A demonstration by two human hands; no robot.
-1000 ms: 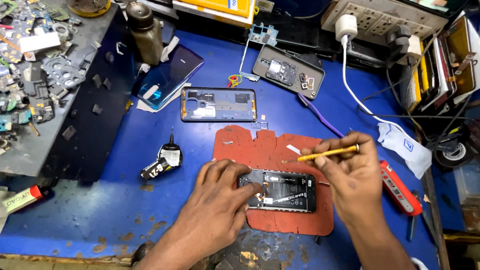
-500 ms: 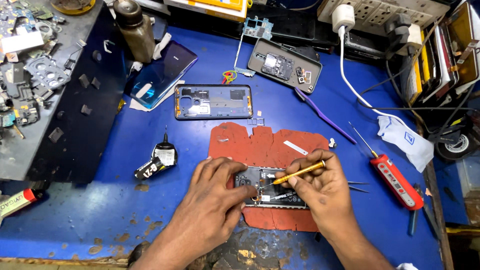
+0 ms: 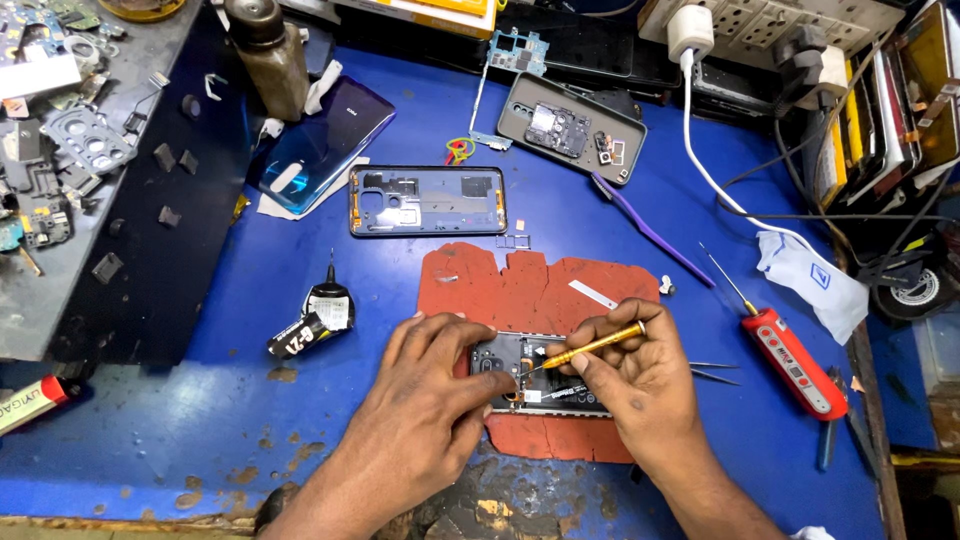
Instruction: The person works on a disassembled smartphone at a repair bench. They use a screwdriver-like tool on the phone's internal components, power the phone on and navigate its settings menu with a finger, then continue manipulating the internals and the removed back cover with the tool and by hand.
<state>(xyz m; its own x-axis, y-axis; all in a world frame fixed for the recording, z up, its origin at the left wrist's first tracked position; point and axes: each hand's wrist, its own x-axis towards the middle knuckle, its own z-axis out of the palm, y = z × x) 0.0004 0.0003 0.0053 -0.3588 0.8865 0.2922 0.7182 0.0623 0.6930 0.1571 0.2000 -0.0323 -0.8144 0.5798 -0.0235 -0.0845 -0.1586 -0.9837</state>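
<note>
An opened phone (image 3: 530, 372) lies on a red rubber mat (image 3: 530, 285) on the blue bench. My left hand (image 3: 430, 410) presses on the phone's left end and holds it still. My right hand (image 3: 635, 385) grips a thin yellow screwdriver (image 3: 590, 346), its tip down on the phone's inner parts near the middle. Both hands cover much of the phone.
A bare phone frame (image 3: 428, 200) and a blue back cover (image 3: 320, 150) lie behind the mat. A small black glue tube (image 3: 312, 325) sits left. A red electric screwdriver (image 3: 795, 360), tweezers (image 3: 712, 370) and a purple brush (image 3: 650, 228) lie right. Spare parts crowd the grey tray (image 3: 60, 150).
My right hand has come down from above the mat's right side, bringing the yellow screwdriver's tip onto the phone. My left hand has stayed on the phone.
</note>
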